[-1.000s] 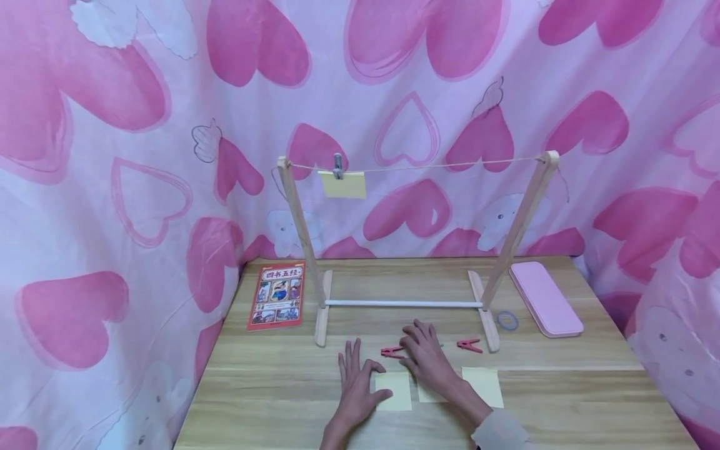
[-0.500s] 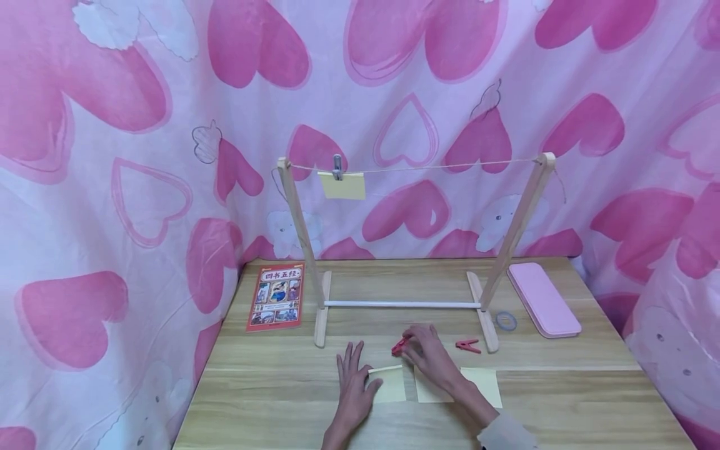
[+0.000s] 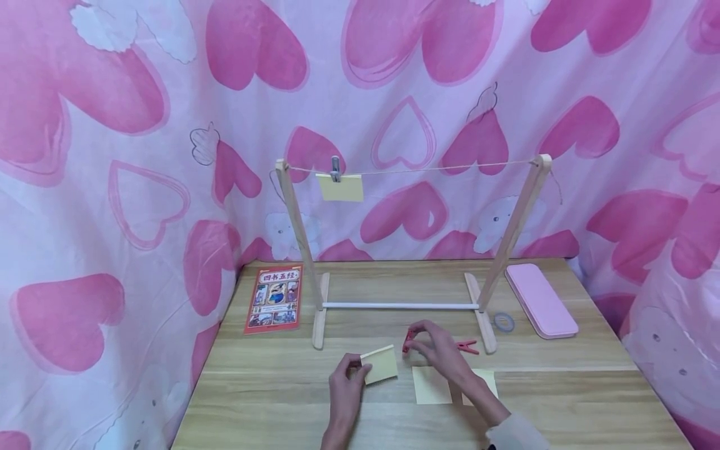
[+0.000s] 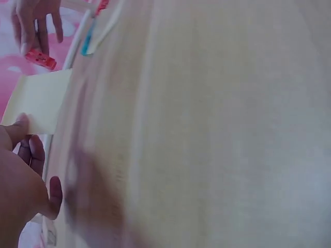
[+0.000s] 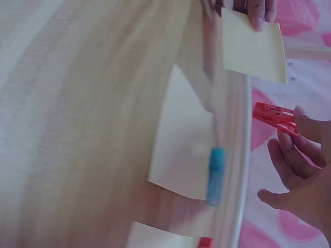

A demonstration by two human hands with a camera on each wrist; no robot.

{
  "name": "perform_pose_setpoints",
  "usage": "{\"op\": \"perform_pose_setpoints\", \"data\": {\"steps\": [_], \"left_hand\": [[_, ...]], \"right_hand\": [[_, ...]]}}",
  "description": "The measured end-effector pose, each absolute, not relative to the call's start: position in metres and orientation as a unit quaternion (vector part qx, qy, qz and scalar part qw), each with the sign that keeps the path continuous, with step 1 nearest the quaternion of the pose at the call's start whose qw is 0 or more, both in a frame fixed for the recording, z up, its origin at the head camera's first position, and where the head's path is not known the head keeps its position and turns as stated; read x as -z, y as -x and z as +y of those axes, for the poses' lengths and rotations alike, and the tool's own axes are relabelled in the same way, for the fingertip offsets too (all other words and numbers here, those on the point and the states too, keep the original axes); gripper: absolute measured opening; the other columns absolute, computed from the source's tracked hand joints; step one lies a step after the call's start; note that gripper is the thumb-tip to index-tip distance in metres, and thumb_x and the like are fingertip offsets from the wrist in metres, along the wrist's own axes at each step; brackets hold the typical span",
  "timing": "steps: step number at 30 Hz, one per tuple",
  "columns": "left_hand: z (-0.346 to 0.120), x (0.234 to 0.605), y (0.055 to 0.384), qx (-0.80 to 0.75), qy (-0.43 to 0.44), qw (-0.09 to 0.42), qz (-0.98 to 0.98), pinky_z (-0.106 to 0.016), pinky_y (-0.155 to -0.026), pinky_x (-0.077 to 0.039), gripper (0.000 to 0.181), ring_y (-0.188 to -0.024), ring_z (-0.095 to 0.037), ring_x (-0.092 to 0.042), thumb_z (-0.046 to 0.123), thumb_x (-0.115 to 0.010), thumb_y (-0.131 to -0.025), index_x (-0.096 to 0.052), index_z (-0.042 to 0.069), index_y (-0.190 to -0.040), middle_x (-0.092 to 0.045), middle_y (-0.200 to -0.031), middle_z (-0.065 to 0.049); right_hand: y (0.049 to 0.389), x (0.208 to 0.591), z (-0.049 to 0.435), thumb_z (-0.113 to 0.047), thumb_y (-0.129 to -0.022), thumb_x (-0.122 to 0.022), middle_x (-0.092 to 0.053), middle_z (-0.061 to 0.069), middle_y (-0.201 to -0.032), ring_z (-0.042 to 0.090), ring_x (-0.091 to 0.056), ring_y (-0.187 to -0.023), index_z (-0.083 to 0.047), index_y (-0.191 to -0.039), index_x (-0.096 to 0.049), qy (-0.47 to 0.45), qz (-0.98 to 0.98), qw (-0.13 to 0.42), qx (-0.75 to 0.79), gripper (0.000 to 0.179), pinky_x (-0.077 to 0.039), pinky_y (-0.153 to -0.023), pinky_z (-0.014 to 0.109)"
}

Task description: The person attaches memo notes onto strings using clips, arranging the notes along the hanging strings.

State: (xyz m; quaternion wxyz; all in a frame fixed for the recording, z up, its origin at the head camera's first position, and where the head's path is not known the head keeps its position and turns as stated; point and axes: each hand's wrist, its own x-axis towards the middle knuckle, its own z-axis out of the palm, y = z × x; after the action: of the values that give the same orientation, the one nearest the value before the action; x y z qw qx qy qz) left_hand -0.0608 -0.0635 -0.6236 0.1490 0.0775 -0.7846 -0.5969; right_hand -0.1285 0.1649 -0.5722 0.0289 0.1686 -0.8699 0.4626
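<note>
Above the desk [image 3: 236,400], well in from its far edge, our left hand [image 3: 345,389] pinches a yellow note [image 3: 384,365] by its left side, apparently to leave the top free, while our right hand [image 3: 441,351] grips a red clip [image 5: 270,117] by one end, seemingly to leave the other clear.

From here I see a pale-yellow square paper note [image 3: 382,367] raised off the tabletop [image 3: 270,390], tilted, its side pinched by the left hand [image 3: 345,390]. Near but apart, a red plastic clothespin [image 5: 267,114] is held up in the right hand's thumb and fingers [image 5: 305,126].
</note>
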Motion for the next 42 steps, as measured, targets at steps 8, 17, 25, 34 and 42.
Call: {"op": "perform_pose_setpoints", "data": {"steps": [8, 17, 25, 34, 42], "left_hand": [[-0.062, 0.590, 0.070, 0.640, -0.145, 0.090, -0.749, -0.020, -0.080, -0.058, 0.009, -0.093, -0.013, -0.069, 0.011, -0.079, -0.100, -0.081, 0.004, -0.106, -0.078, -0.103, -0.006], [-0.056, 0.550, 0.082, 0.638, -0.119, 0.090, -0.755, -0.026, -0.091, -0.058, 0.014, -0.101, -0.018, -0.070, 0.011, -0.074, -0.103, -0.077, 0.003, -0.114, -0.078, -0.109, -0.009], [-0.050, 0.521, 0.091, 0.685, -0.105, 0.087, -0.715, -0.021, -0.087, -0.058, 0.013, -0.099, -0.017, -0.069, 0.009, -0.075, -0.103, -0.077, 0.001, -0.113, -0.075, -0.109, -0.011], [-0.050, 0.468, 0.120, 0.676, -0.065, 0.116, -0.725, -0.019, -0.088, -0.058, 0.014, -0.098, -0.015, -0.061, 0.007, -0.078, -0.101, -0.079, -0.003, -0.111, -0.066, -0.106, -0.008], [-0.054, 0.419, 0.144, 0.680, -0.011, 0.136, -0.720, -0.033, -0.101, -0.061, 0.018, -0.104, -0.013, -0.065, 0.012, -0.080, -0.101, -0.081, -0.001, -0.113, -0.070, -0.109, -0.006]], "right_hand": [[0.133, 0.538, 0.174, 0.001, -0.088, -0.086, -0.067, 0.010, -0.119, 0.032, -0.065, -0.115, -0.008, -0.104, -0.073, -0.257, -0.844, 0.142, -0.448, 0.023, -0.057, -0.099, 0.038], [0.143, 0.471, 0.189, 0.010, -0.084, -0.086, -0.062, 0.018, -0.125, 0.035, -0.060, -0.119, -0.006, -0.100, -0.076, -0.304, -0.821, 0.192, -0.443, 0.025, -0.043, -0.100, 0.012], [0.143, 0.437, 0.196, 0.012, -0.078, -0.089, -0.061, 0.014, -0.127, 0.034, -0.063, -0.116, -0.009, -0.096, -0.078, -0.335, -0.810, 0.203, -0.437, 0.030, -0.037, -0.110, 0.018], [0.150, 0.371, 0.195, 0.014, -0.076, -0.090, -0.064, 0.012, -0.127, 0.023, -0.061, -0.125, -0.005, -0.096, -0.080, -0.359, -0.796, 0.196, -0.447, 0.029, -0.042, -0.114, 0.012], [0.167, 0.300, 0.192, 0.014, -0.080, -0.087, -0.058, 0.004, -0.131, 0.022, -0.046, -0.145, -0.004, -0.095, -0.081, -0.362, -0.790, 0.181, -0.461, 0.024, -0.031, -0.128, 0.048]]}}
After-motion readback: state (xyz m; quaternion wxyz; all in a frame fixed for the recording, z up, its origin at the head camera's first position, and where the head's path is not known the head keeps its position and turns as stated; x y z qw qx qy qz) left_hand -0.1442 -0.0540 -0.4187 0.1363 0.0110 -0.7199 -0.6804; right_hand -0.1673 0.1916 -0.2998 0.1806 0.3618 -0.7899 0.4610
